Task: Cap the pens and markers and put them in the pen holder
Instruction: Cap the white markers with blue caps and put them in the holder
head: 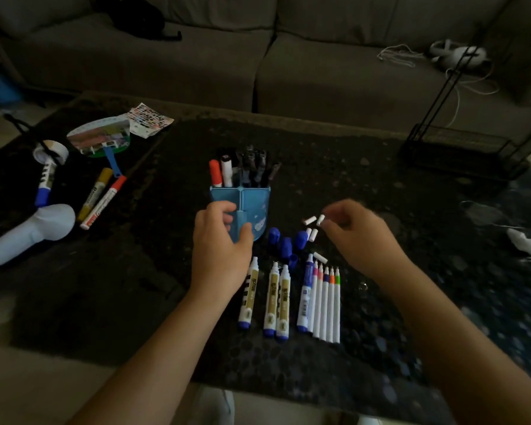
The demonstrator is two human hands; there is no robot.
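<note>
Your hands are at the blue pen holder and the little white caps.

Your left hand (219, 237) wraps around the bottom of the blue pen holder (252, 207), which stands in the middle of the dark bench (105, 286) with some pens already in it. Your right hand (357, 234) has its fingertips pressed together on one small white cap (320, 220). More white caps (309, 221) lie just beside it. Blue caps (285, 245) sit in a bunch near the holder. Below them, four fat markers with blue ends (270, 299) lie side by side with no caps on. Next to these, five thin white pens (327, 302) lie in a row, touching each other. Far to the left, a yellow marker (94, 193) and a red marker (103, 202) lie with caps on.
</note>
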